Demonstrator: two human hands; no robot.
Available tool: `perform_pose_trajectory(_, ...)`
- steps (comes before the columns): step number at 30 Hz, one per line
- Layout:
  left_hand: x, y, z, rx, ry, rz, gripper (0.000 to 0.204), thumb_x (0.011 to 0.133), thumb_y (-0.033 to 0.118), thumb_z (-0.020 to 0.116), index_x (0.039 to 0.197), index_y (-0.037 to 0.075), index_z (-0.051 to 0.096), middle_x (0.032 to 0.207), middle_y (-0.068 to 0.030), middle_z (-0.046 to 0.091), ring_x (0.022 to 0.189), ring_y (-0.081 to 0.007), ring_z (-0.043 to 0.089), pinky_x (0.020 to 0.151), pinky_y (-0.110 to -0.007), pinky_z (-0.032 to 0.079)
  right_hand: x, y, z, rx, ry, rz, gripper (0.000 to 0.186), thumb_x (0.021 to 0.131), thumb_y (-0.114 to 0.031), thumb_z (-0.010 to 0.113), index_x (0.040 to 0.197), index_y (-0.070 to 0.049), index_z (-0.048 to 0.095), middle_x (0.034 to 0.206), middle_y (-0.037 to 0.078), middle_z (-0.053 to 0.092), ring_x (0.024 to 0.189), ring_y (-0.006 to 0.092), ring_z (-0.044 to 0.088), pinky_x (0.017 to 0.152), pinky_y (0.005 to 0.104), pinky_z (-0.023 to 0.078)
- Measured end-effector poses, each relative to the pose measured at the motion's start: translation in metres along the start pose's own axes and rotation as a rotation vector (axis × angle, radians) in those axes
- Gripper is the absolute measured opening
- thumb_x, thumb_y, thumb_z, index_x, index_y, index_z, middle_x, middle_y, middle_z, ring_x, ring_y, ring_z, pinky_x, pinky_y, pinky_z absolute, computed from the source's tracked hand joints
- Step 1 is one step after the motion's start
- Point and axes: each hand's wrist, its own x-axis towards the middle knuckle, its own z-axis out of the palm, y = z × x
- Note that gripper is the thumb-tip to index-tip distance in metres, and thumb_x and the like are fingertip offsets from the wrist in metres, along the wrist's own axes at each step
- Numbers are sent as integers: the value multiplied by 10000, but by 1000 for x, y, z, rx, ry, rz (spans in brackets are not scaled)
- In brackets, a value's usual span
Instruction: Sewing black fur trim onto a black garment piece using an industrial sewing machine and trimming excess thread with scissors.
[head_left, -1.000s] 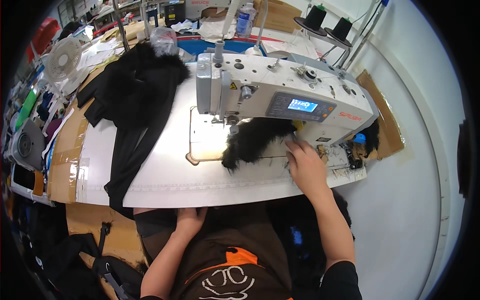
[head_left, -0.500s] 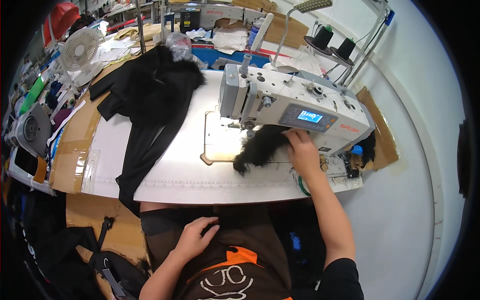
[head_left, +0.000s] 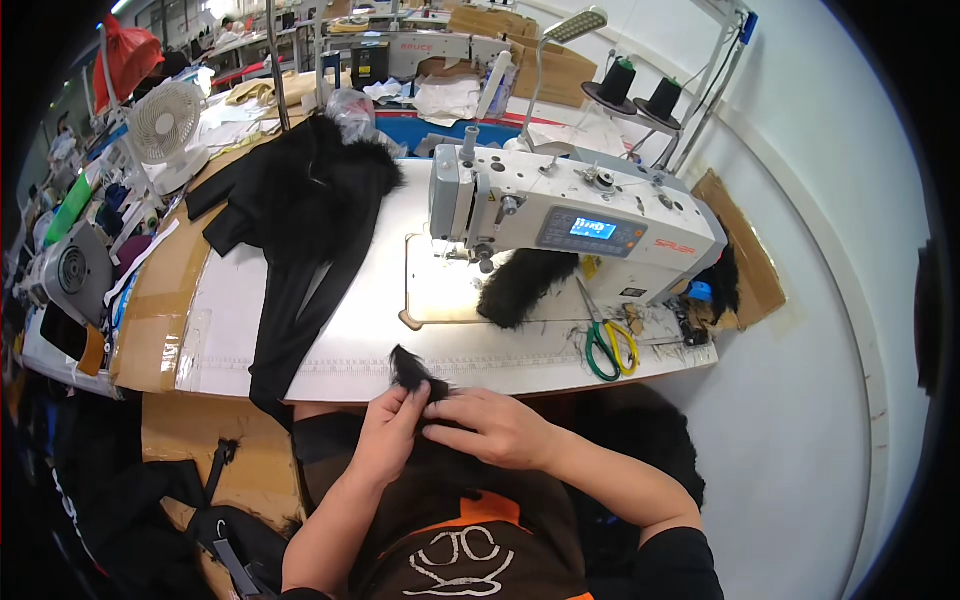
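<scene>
A small black fur piece (head_left: 408, 366) is raised at the table's front edge, just above my lap. My left hand (head_left: 392, 428) is closed on it, pinching it between thumb and fingers. From the other side, my right hand (head_left: 497, 428) grips its lower end, with the fingers bent; part of the fur is hidden behind the hands. Ahead of them, a larger black fur piece (head_left: 526, 288) lies beside the needle area of the white sewing machine (head_left: 560, 205). To its right rest scissors (head_left: 604, 348) with a green and a yellow handle loop.
A black fur-trimmed garment (head_left: 300, 225) spreads over the left side of the table (head_left: 350, 345), one end hanging over the front edge. Thread cones (head_left: 616, 80) stand behind the machine. A white fan (head_left: 164, 122) is at the far left. Dark fur (head_left: 645, 440) lies right of my lap.
My right hand has left the fur beside the machine and come back toward my lap. My left hand has risen to meet it. Both now hold a small fur piece, and the scissors are uncovered.
</scene>
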Motion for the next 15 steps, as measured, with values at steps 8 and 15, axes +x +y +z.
perform_pose_trajectory(8, 13, 4, -15, 278, 144, 184, 271, 1093, 207, 611, 1060, -20, 755, 898, 48, 695, 838, -19, 561, 751, -207, 449, -13, 65, 3, -312, 49, 717, 580, 938, -352, 735, 1468, -170, 585, 1564, 278, 386, 1397, 558, 397, 1149, 586, 399)
perform_pose_trajectory(15, 25, 4, -20, 435, 106, 125, 255, 1078, 212, 632, 1134, -14, 734, 942, -3, 689, 783, -67, 619, 635, -247, 552, -4, 151, 16, -404, -99, 1154, 622, 1050, -516, 526, 1572, -179, 489, 1681, 347, 187, 1509, 648, 166, 1249, 640, 197)
